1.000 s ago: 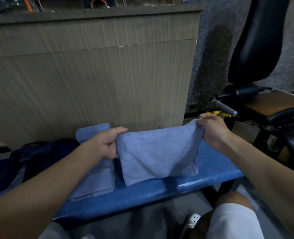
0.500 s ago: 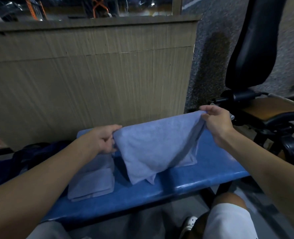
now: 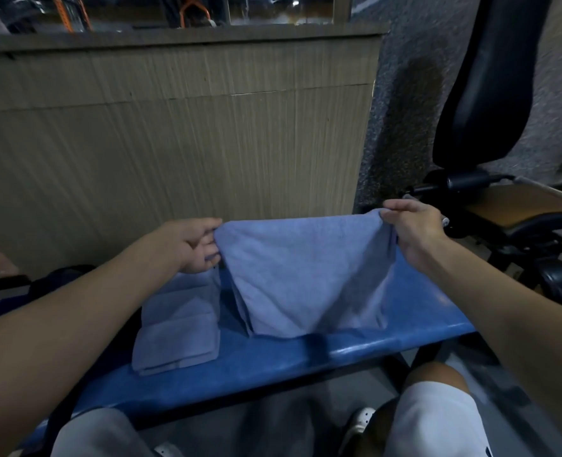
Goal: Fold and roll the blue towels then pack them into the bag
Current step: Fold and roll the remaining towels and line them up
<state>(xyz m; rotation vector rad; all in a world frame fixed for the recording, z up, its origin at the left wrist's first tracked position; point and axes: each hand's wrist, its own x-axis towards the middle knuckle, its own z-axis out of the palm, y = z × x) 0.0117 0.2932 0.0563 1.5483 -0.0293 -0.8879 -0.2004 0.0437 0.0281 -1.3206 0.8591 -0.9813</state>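
Left hand [image 3: 192, 246] and right hand [image 3: 411, 230] each pinch a top corner of the light-blue terry towel [image 3: 301, 275], its lower edge on the glossy blue table [image 3: 273, 364], beside a folded towel stack [image 3: 179, 321].

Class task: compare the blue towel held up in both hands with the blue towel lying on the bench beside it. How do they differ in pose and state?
The held towel hangs from the left hand and right hand, only its lower edge reaching the bench; the folded towel lies flat, ungripped. The held towel shows a broad, sagging face; the folded towel is a compact, layered rectangle. Both are the same light blue cloth.
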